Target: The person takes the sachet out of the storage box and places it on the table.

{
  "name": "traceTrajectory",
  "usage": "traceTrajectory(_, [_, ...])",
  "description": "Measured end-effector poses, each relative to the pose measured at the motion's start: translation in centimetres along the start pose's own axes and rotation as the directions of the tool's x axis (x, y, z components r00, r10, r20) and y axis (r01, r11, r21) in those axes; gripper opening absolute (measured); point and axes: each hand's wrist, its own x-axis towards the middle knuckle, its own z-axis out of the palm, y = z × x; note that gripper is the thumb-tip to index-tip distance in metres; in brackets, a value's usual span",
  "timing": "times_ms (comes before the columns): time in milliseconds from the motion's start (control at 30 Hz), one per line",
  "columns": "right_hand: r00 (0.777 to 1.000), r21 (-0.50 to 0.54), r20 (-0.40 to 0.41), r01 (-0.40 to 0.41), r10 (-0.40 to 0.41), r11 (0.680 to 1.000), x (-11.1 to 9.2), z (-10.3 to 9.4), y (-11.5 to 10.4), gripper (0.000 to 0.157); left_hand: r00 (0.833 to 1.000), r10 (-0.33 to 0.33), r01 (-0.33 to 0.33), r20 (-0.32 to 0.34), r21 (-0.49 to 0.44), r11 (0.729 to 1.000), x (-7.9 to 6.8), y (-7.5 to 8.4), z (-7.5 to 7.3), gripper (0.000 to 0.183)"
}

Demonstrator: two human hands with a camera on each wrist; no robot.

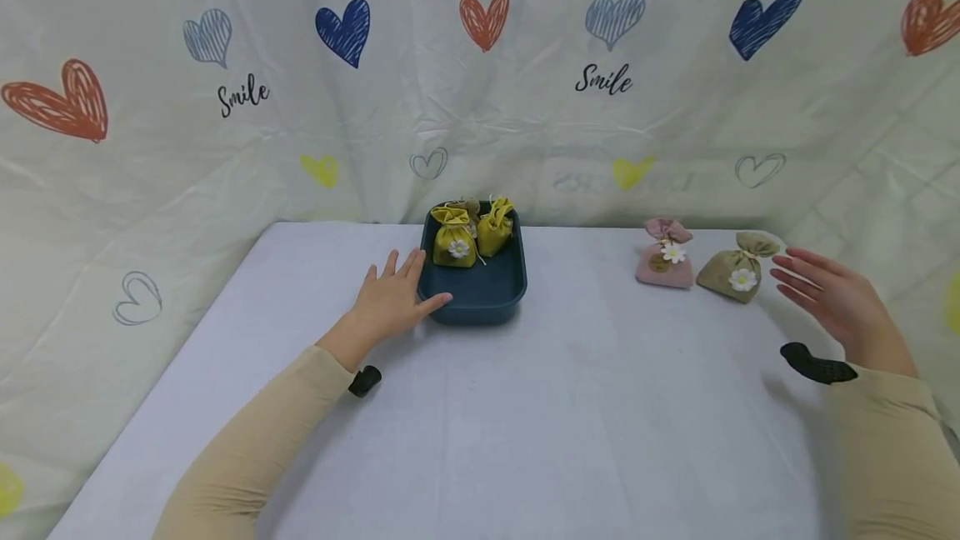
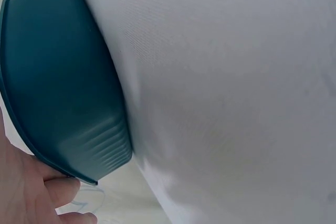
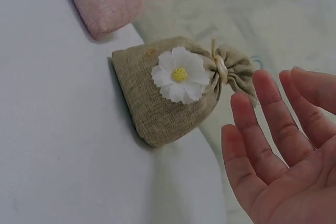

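A dark teal plastic tub (image 1: pixel 480 288) stands toward the back of the table, with two yellow drawstring pouches (image 1: pixel 454 242) and a partly hidden brown one (image 1: pixel 467 207) at its far end. My left hand (image 1: pixel 386 298) rests on the tub's left rim, fingers spread and thumb over the near corner. In the left wrist view, fingertips (image 2: pixel 63 191) show at the rim. On the right, a tan drawstring pouch (image 3: pixel 168 114) with a white flower lies tilted. My right hand (image 1: pixel 843 294) is beside its tied neck, fingers extended and holding nothing.
A pink drawstring pouch (image 1: pixel 664 265) with a white flower lies left of the tan one. The white-covered table (image 1: pixel 570 423) ends at the back against a hanging sheet (image 1: pixel 525 107) printed with hearts.
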Motion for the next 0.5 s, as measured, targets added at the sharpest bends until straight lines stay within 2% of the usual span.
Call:
traceTrajectory(267, [0.997, -0.108, 0.054, 0.065, -0.059, 0.992, 0.4, 1.9, -0.4, 0.027, 1.0, -0.001, 0.001, -0.002, -0.01, 1.0, 0.0, 0.0, -0.1, 0.101])
traceTrajectory(367, [0.992, -0.097, 0.103, 0.088, -0.078, 0.991, 0.5, 2.9, -0.5, 0.032, 1.0, -0.001, 0.001, -0.001, -0.007, 1.0, 0.0, 0.0, 0.0, 0.101])
traceTrajectory(500, [0.985, -0.14, 0.139, 0.119, -0.099, 0.983, 0.9, 4.8, -0.4, 0.034, 1.0, 0.003, -0.003, -0.006, -0.003, 1.0, 0.0, -0.1, 0.0, 0.101])
